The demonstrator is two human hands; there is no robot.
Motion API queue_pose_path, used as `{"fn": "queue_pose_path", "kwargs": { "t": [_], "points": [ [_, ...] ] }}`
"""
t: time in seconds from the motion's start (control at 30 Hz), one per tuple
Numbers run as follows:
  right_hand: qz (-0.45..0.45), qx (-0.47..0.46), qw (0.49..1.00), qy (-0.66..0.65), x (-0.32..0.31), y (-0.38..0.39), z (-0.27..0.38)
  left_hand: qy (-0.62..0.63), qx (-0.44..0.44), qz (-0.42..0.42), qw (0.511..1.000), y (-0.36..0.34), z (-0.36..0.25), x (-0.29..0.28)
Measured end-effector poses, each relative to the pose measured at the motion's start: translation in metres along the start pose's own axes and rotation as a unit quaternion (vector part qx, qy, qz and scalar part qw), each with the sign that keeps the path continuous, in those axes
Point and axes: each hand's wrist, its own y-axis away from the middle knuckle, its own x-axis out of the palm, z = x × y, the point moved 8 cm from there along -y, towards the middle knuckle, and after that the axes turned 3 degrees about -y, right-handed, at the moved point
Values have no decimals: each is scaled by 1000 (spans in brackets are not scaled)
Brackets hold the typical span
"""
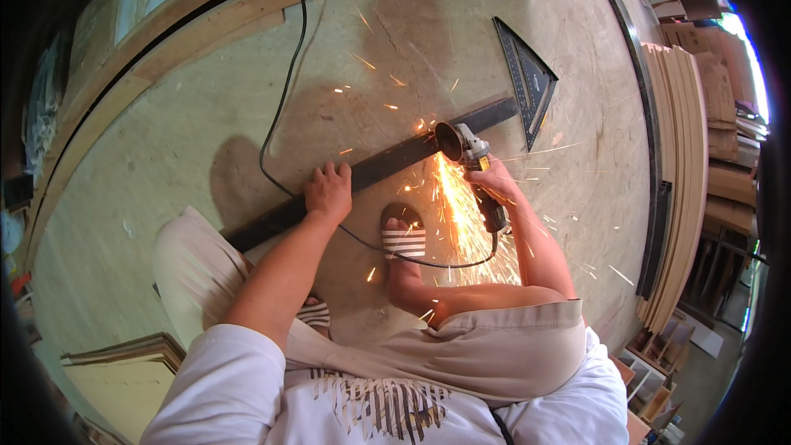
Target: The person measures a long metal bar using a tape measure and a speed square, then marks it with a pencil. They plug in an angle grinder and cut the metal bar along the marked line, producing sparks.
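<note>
A long dark metal bar [387,158], apparently a square tube, lies slantwise on the floor before me. My left hand [329,191] presses down on it left of the middle, fingers curled over its far edge. In my right hand [494,180] is an angle grinder [473,148], gripped around its body. The grinder's disc [449,141] touches the bar toward its right end. A bright stream of sparks [465,214] sprays from the contact toward me, past my sandalled foot [404,227].
A black triangular speed square [527,78] lies beyond the bar's right end. The grinder's black cord [284,107] loops under the bar and past my foot. Stacked boards [677,165] and dark metal lengths [655,235] line the right side. A wooden frame [165,62] runs along the left.
</note>
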Motion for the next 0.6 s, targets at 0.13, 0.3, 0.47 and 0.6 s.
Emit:
{"fn": "queue_pose_path", "kwargs": {
  "t": [0.13, 0.3, 0.47, 0.6],
  "points": [
    [2, -13, 1000, -19, -4, -11, -17, -6, 6, -11, 1000, 0, -3, -2],
    [14, -32, 996, -85, -9, -13, -32, 7, 10, 5, 1000, -3, -12, -4],
    [22, -28, 992, -118, 4, 3, 13, 14, -2, -5, 1000, -1, -1, 2],
    [9, -7, 1000, -1, -4, -1, 4, 7, 2, -8, 1000, -1, -3, 0]
  ]
}}
